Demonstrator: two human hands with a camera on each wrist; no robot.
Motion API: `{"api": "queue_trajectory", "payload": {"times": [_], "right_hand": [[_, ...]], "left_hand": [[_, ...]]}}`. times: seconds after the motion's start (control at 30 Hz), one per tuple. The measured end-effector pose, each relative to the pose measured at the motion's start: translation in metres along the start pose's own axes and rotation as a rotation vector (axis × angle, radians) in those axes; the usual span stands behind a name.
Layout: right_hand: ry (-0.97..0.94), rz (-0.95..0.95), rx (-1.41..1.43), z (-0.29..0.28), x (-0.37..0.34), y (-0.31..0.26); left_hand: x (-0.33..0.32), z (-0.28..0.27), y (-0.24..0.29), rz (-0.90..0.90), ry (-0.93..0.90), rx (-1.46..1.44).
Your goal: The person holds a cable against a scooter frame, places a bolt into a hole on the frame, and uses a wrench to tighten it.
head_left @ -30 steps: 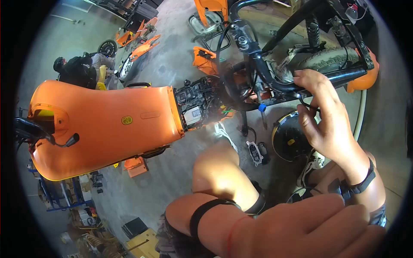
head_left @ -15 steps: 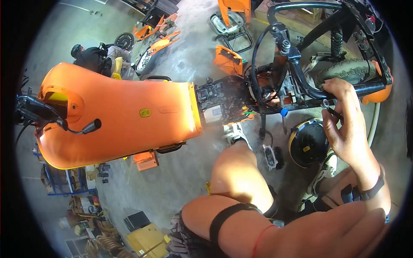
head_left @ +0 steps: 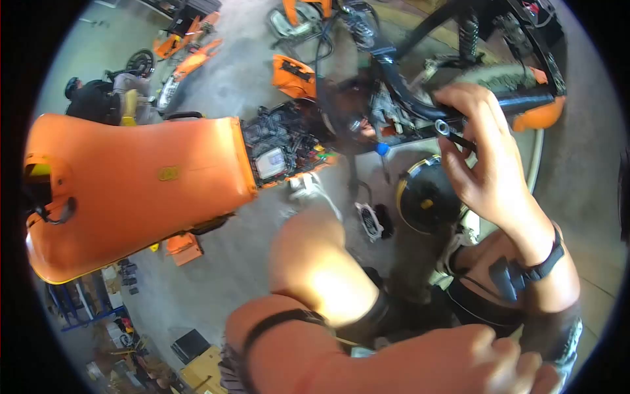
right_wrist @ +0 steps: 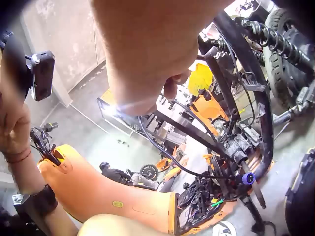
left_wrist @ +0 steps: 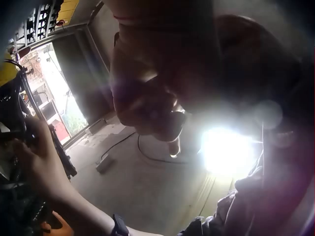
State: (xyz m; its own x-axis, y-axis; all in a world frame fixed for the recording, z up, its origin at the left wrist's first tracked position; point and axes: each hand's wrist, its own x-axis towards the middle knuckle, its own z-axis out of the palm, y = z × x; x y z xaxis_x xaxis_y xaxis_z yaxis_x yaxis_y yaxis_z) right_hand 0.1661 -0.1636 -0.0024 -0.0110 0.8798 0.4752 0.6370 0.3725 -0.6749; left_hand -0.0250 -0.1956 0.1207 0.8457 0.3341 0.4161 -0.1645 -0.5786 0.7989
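Note:
My right hand (head_left: 495,167) is raised beside the black tube frame (head_left: 525,102) of a partly stripped motorbike. It pinches a dark-handled socket wrench (head_left: 468,139) between thumb and fingers, and the hollow chrome end (head_left: 441,127) points toward the frame. Low in the head view, close to the camera, is my left hand (head_left: 453,358), with a red string at its wrist and bent fingers. The left wrist view shows that left hand (left_wrist: 147,108) in shadow with a narrow rounded piece extending below it; I cannot tell whether that is a finger or something held.
An orange body shell (head_left: 131,164) stands left of exposed wiring (head_left: 285,138). On the floor lie a round black shell (head_left: 430,197), an instrument display (head_left: 369,220) and an orange panel (head_left: 293,75). Another person (head_left: 92,105) sits farther back among parts.
The head view swings one way and back. Turned within my right hand, the wrench now shows its chrome end; before, its dark shaft lay behind the fingers. My left hand stays low, its finger knuckles more visible.

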Motion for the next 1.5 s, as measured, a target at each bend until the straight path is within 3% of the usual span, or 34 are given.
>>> {"api": "queue_trajectory", "payload": {"times": [0.03, 0.07, 0.1, 0.17, 0.23, 0.3, 0.57, 0.67, 0.77, 0.8, 0.93, 1.03, 1.07, 1.1, 1.17, 1.2, 1.47, 1.5], "right_hand": [[-0.018, 0.024, -0.015, 0.001, -0.003, 0.002], [-0.023, 0.037, -0.038, 0.001, -0.003, 0.005], [-0.017, 0.031, -0.060, 0.001, -0.002, 0.006], [-0.024, 0.043, -0.093, 0.001, -0.003, 0.004], [-0.040, 0.069, -0.107, -0.003, -0.002, 0.004], [-0.046, 0.053, -0.141, -0.005, -0.003, 0.002], [-0.048, 0.058, -0.150, -0.005, -0.006, 0.006], [0.088, -0.103, -0.135, 0.000, -0.005, 0.014], [-0.090, -0.133, -0.092, -0.011, 0.002, 0.017], [-0.060, -0.231, -0.195, -0.011, 0.005, 0.015], [0.018, -0.278, -0.115, -0.007, 0.001, 0.020], [-0.011, -0.225, -0.108, -0.004, 0.002, 0.021], [-0.111, 0.032, -0.017, -0.009, 0.000, 0.010], [-0.019, -0.172, -0.180, -0.008, -0.003, 0.015], [-0.101, -0.068, -0.082, -0.013, 0.002, 0.012], [-0.029, -0.157, -0.156, -0.008, -0.003, 0.017], [-0.096, -0.158, -0.042, -0.008, -0.004, 0.022], [-0.064, -0.085, -0.118, -0.008, -0.006, 0.012]], "left_hand": [[-0.009, 0.012, -0.004, -0.029, 0.010, -0.036], [-0.023, 0.013, -0.008, 0.055, -0.002, 0.142], [-0.020, 0.004, 0.001, -0.031, -0.035, 0.130], [-0.027, -0.004, -0.009, 0.108, -0.050, 0.382], [-0.010, -0.004, 0.009, -0.179, 0.077, 0.315], [-0.007, -0.002, 0.011, -0.170, 0.060, 0.441], [-0.016, 0.016, -0.014, -0.118, 0.095, 0.351], [-0.021, 0.019, -0.015, -0.116, 0.114, 0.361], [-0.027, 0.024, -0.016, -0.142, 0.121, 0.380], [-0.029, 0.024, -0.015, -0.146, 0.118, 0.388], [-0.033, 0.030, -0.015, -0.136, 0.084, 0.400], [-0.029, 0.035, -0.017, -0.093, 0.065, 0.406], [-0.025, 0.038, -0.019, -0.066, 0.062, 0.403], [-0.021, 0.040, -0.021, -0.031, 0.062, 0.399], [-0.015, 0.042, -0.022, 0.019, 0.066, 0.403], [-0.014, 0.044, -0.022, 0.031, 0.072, 0.403], [-0.024, 0.047, -0.022, 0.048, 0.127, 0.461], [-0.025, 0.047, -0.021, 0.048, 0.131, 0.473]]}}
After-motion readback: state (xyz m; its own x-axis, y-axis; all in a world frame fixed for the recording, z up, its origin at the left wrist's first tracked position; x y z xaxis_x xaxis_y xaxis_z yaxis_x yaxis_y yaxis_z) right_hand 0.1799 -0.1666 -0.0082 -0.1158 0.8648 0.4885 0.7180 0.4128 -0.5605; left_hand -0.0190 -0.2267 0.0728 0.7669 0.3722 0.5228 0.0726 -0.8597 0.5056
